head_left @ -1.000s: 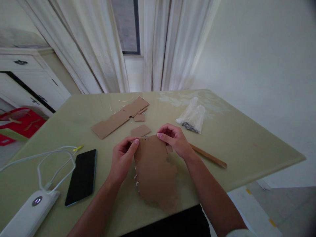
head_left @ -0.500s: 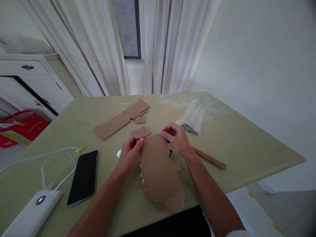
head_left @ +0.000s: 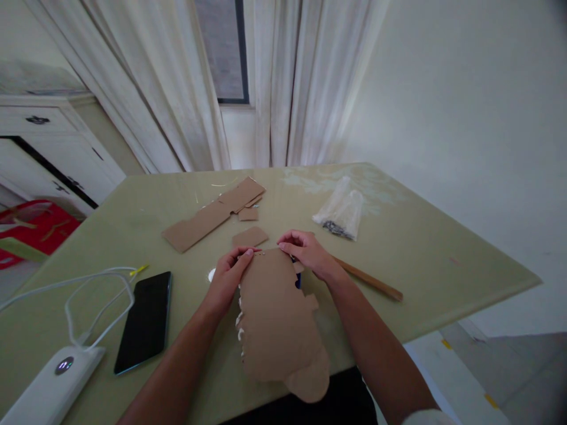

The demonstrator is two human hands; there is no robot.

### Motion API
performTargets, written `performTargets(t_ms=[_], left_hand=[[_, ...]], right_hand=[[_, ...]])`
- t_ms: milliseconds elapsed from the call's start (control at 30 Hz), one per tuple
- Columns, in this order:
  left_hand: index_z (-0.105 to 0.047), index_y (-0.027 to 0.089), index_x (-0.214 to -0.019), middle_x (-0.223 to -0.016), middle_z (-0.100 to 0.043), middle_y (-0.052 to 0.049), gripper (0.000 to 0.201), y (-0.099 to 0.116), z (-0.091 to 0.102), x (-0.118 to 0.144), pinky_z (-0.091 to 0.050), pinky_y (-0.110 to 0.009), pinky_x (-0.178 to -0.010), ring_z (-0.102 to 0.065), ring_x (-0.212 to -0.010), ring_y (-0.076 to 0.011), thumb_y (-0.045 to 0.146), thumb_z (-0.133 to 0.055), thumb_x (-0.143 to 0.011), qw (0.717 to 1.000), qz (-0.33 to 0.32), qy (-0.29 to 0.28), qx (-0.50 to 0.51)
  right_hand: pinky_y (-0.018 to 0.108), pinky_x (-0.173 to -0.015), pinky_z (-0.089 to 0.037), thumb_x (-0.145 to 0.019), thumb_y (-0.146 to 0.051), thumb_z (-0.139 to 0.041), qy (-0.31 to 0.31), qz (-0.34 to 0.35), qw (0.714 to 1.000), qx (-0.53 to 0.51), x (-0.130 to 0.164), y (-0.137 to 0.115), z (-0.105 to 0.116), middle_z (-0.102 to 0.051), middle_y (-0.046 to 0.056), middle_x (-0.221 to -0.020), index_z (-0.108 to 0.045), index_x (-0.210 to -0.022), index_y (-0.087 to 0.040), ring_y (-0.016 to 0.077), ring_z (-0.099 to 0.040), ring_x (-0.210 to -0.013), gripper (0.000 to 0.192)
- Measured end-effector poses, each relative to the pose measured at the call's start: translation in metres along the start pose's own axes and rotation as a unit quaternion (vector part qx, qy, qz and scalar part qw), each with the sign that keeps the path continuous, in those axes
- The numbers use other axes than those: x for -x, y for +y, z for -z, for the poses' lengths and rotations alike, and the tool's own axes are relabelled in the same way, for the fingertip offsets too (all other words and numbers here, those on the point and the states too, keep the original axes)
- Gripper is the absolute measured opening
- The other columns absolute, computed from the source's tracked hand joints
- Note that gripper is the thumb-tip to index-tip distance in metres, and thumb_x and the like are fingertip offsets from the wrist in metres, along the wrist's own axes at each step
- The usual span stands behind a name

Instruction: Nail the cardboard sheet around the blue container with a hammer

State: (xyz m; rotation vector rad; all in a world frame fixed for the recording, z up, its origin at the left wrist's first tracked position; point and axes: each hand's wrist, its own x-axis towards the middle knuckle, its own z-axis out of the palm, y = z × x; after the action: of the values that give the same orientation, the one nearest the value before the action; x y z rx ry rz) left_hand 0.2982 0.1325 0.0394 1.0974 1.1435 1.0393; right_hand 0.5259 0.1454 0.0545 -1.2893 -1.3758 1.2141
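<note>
Desk: Cardboard cutout (head_left: 277, 319), brown and rounded at the near end, lies tilted on the near edge of the green table (head_left: 420, 236) — what else, reading left to right?

Photographer: At far left a white power bank (head_left: 48, 386) trails a looped white cable (head_left: 95, 295); beside it a black phone (head_left: 144, 321) lies face up. Then the left hand (head_left: 228, 280), thumb and fingertips closed on the cutout's top left corner.

Desk: And the piece itself?

Photographer: A notched, tabbed outline, with a row of small white bits along its left edge and tiny holes near the top. Something blue shows just behind its right edge; I cannot tell what. Its near end overhangs the table toward the person.

Desk: The other hand?

Photographer: The right hand (head_left: 305, 254) pinches the top right corner, fingers curled together. My reading: both hands grip the top edge to keep the sheet steady and angled for close work there.

Desk: Farther right?

Photographer: Cardboard offcuts (head_left: 212, 212) lie behind the hands, a wooden stick (head_left: 367, 277) slants beside the right wrist, and a clear plastic bag (head_left: 343, 206) of dark small parts sits well apart.
</note>
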Motion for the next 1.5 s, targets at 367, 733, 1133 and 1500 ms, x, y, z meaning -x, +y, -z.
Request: performTargets(t_ms=[367,733,1133,1500], left_hand=[[-0.082,0.021,-0.1,-0.08,-0.075,-0.003,0.048,0.008,-0.002,0.003,-0.043,-0.023,-0.052,-0.063,-0.064,-0.0166,0.061,-0.087,-0.076,0.997,0.049,-0.008,0.065],[-0.08,0.018,-0.105,-0.087,-0.078,-0.005,0.053,0.013,-0.002,0.006,-0.044,-0.024,-0.055,-0.065,-0.065,-0.017,0.061,-0.086,-0.074,0.995,0.049,-0.004,0.083],[-0.081,0.019,-0.102,-0.103,-0.08,-0.007,0.042,0.005,0.004,0.0,-0.051,-0.027,-0.073,-0.07,-0.089,-0.0214,0.057,-0.078,-0.084,0.996,-0.017,-0.001,0.091],[-0.079,0.025,-0.115,-0.114,-0.08,-0.007,0.025,0.097,-0.025,0.032,-0.051,-0.038,-0.1,-0.071,-0.109,-0.0272,0.037,-0.062,-0.101,0.896,-0.361,-0.067,-0.25]], right_hand=[[0.026,-0.062,-0.043,-0.082,-0.045,-0.078,-0.015,-0.005,1.0,-0.005,0.004,-0.007,0.003,-0.067,-0.001,-0.079,-0.075,-0.093,-0.018,0.0133,-0.055,-0.07,0.029],[0.041,-0.091,-0.052,-0.097,-0.055,-0.055,0.297,0.075,0.942,0.137,-0.02,-0.003,0.062,-0.067,0.019,-0.136,-0.066,-0.131,-0.018,0.0287,-0.063,-0.112,0.052],[0.057,-0.107,-0.031,-0.089,-0.036,-0.069,0.101,-0.077,0.788,0.603,-0.052,-0.021,0.184,-0.079,0.013,-0.099,-0.08,-0.094,-0.018,0.0346,-0.067,-0.111,0.021],[0.036,-0.088,-0.045,-0.092,-0.025,-0.067,-0.155,0.057,0.751,0.64,-0.007,-0.048,0.167,-0.081,0.011,-0.105,-0.081,-0.106,-0.022,0.0268,-0.071,-0.096,0.02]])
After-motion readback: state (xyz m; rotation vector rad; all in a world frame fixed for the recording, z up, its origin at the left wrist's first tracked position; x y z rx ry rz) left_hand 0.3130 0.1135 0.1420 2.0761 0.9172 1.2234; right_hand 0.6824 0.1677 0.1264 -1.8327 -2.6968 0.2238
